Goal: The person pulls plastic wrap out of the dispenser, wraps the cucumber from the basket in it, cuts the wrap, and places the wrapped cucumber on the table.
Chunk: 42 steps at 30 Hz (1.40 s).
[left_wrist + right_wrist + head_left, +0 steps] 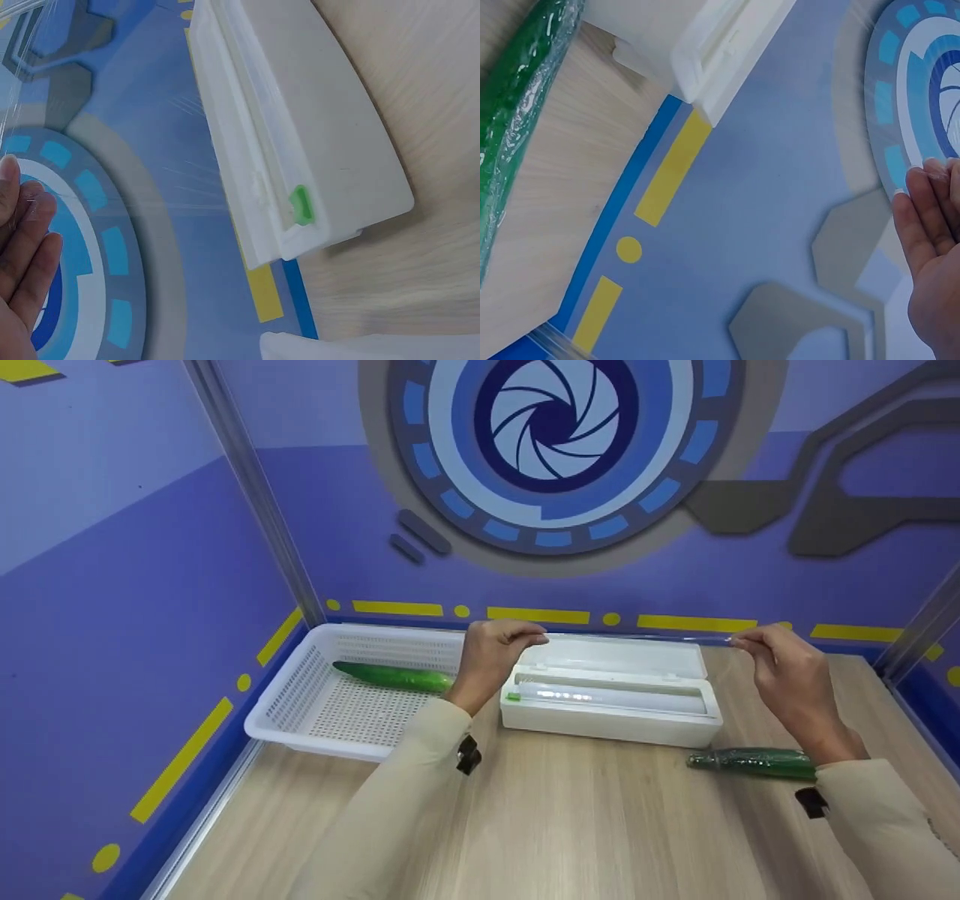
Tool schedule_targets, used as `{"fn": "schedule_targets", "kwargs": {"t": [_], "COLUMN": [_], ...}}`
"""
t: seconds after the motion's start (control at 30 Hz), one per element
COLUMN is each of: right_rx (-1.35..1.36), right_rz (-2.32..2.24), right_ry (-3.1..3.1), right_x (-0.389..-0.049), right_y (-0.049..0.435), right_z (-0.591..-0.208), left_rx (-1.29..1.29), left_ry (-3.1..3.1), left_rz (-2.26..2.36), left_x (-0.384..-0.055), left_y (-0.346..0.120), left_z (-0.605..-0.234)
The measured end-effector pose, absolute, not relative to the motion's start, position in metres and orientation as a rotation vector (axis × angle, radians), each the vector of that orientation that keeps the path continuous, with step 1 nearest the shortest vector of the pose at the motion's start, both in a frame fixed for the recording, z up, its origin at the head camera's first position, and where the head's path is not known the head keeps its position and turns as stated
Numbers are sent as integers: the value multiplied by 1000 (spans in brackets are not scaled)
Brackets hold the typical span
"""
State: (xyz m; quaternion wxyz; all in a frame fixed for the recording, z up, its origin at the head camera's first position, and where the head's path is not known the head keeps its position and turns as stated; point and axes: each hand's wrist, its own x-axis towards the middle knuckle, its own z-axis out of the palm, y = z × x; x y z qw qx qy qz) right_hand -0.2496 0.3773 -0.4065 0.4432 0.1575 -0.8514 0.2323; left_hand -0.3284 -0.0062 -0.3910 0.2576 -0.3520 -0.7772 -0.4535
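Note:
Above the white wrap dispenser box (611, 730), a sheet of clear plastic wrap (705, 640) is stretched between both hands. My left hand (496, 658) pinches its left end between thumb and fingers. At the other end, my right hand (793, 679) pinches the film. The dispenser's lid (637, 658) is raised at the back, and a roll of wrap (600, 696) lies inside. A green slider (302, 205) sits at the box's left end. Below the right wrist lies a film-wrapped cucumber (754, 763), also close by in the right wrist view.
A white perforated basket (289, 744) stands left of the dispenser with a green cucumber (394, 676) in it, partly hidden by the left hand. Blue printed panels (420, 577) close off the back and sides of the wood-look table (570, 817).

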Motion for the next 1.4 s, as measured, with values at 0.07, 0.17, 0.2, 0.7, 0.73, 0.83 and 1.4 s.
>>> {"fn": "schedule_targets", "kwargs": {"t": [0.07, 0.17, 0.2, 0.7, 0.73, 0.83, 1.4], "right_rx": [382, 362, 356, 355, 354, 359, 363], "right_rz": [583, 604, 612, 652, 663, 699, 938], "right_ry": [-2094, -2083, -2080, -2047, -2038, -2019, -2093], "right_x": [-249, -249, -249, -237, -237, -237, -226], "right_y": [379, 382, 382, 385, 386, 385, 392], "right_z": [-405, -405, -404, -388, -387, -384, -365], "left_rx": [-970, -990, -995, -1044, -1047, -1056, -1113], "left_ry": [-2082, -2053, -2044, -1990, -1983, -1946, -1940], "left_rz": [-1233, -1211, -1201, -1169, -1167, -1164, -1236], "left_x": [-327, -326, -326, -319, -318, -318, -312], "left_y": [-5, -4, -3, -6, -7, -9, -15], "left_z": [-389, -386, -385, -368, -367, -364, -347]}}
